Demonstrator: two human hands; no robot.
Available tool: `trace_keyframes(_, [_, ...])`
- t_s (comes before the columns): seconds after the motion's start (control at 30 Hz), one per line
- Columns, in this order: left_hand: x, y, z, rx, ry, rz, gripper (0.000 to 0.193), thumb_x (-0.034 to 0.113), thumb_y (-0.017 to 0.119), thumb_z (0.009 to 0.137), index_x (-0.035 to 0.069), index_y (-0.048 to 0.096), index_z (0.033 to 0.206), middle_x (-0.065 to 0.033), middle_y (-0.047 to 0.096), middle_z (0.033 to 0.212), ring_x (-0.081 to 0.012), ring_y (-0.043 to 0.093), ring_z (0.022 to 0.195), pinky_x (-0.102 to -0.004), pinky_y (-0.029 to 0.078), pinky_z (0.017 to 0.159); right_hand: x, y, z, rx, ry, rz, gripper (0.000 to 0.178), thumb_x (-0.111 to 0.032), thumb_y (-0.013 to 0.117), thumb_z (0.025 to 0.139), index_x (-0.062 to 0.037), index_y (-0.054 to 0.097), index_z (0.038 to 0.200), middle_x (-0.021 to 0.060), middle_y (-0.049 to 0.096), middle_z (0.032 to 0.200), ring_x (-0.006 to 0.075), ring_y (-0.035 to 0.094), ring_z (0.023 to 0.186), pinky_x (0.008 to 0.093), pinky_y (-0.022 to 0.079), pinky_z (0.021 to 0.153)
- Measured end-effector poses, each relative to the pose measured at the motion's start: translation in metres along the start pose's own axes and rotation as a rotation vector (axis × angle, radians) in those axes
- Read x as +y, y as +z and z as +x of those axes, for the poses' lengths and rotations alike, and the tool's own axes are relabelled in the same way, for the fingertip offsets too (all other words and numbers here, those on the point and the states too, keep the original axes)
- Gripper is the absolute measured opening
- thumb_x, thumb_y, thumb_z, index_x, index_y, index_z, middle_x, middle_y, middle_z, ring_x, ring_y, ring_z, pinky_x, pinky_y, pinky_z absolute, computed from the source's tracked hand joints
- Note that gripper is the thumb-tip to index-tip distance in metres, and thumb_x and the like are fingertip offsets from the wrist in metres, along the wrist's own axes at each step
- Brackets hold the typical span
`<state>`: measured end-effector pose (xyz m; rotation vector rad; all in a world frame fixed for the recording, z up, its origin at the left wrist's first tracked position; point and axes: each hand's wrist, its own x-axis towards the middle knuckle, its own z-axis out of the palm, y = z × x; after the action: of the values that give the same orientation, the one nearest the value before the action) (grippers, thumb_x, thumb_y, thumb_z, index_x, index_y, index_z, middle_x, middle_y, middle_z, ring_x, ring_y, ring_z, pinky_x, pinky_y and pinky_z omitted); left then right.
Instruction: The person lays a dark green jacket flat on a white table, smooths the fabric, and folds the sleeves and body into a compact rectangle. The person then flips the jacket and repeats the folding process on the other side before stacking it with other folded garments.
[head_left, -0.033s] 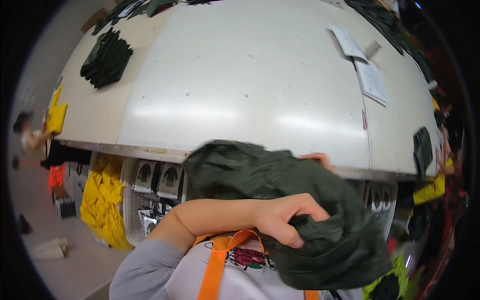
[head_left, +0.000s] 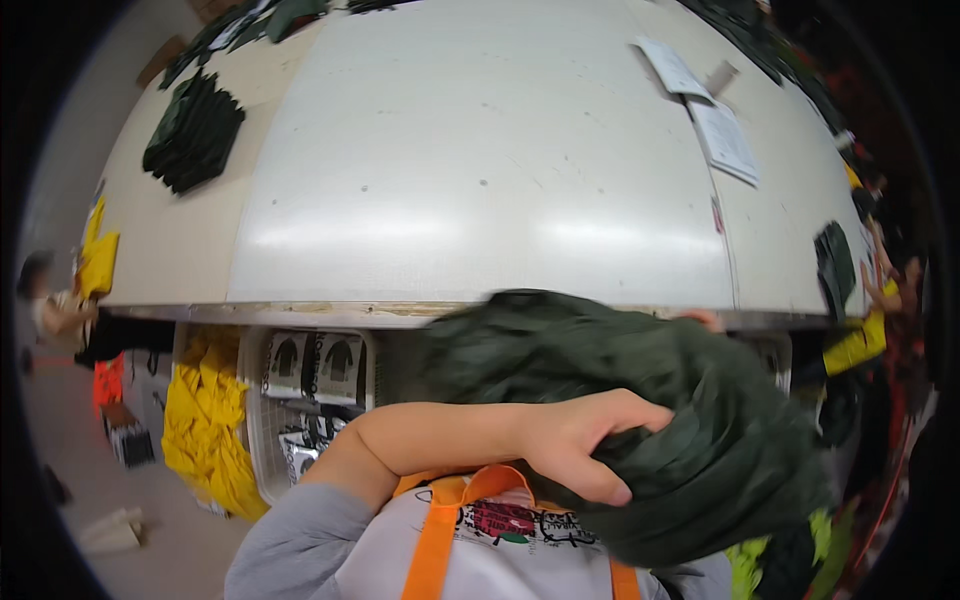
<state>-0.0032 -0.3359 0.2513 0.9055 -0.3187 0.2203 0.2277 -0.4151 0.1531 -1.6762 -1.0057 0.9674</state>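
A crumpled bundle of dark green cloth (head_left: 690, 460), apparently a garment, is held in front of my chest, overlapping the table's near edge. My left hand (head_left: 580, 445) reaches across from the left and grips its near side, thumb and fingers spread around folds of the cloth. At the far side of the bundle a small part of my right hand (head_left: 703, 319) shows against the cloth. The rest of that hand and its forearm are hidden behind the bundle. Motion blurs the cloth, so its kind is unclear.
A pale table (head_left: 420, 220) stretches ahead, with a dark green folded stack (head_left: 193, 132) at left and papers (head_left: 722, 140) at right. Below its edge are yellow cloth (head_left: 207, 430) and a white basket (head_left: 370, 365) of packages. People work at both sides; one person's arm (head_left: 70, 318) shows left.
The green bundle has shifted to the right and turned a little, with both hands moving along with it. The view has also shifted slightly, so the table edge sits more level.
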Motion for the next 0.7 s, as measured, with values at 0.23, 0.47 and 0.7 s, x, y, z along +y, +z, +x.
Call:
trace_keyframes(0.23, [-0.035,0.071,-0.014,-0.050,-0.136,0.504,0.078,0.017,0.080,0.063,0.004,0.038,0.128,-0.0181,0.061,0.109,-0.0307,0.061,0.098,-0.0361,0.050,0.080,-0.093,-0.201,-0.209,0.617,-0.162,-0.456,0.028,-0.001,0.056,0.085,-0.0040,0.048,0.111,0.0023,0.058,0.085,0.0125,0.055,0.072,0.0247,0.047,0.066])
trace_keyframes(0.47, [0.025,0.080,-0.016,0.273,0.165,1.652,0.074,0.041,0.079,0.062,0.013,0.044,0.122,-0.0140,0.058,0.082,-0.0330,0.061,0.078,-0.0417,0.049,0.063,-0.196,-0.286,-0.268,0.638,-0.253,-1.694,0.048,-0.003,0.049,0.091,0.0008,0.036,0.137,0.0210,0.051,0.130,0.0313,0.050,0.119,0.0379,0.039,0.102])
trace_keyframes(0.7, [0.143,0.114,0.019,0.632,0.084,2.212,0.081,0.068,0.064,0.068,0.000,0.055,0.111,-0.0180,0.063,0.101,-0.0329,0.063,0.092,-0.0405,0.051,0.078,-0.276,-0.295,-0.216,0.793,-0.248,-1.738,0.041,-0.019,0.046,0.094,-0.0006,0.042,0.130,0.0183,0.052,0.125,0.0297,0.051,0.111,0.0374,0.039,0.096])
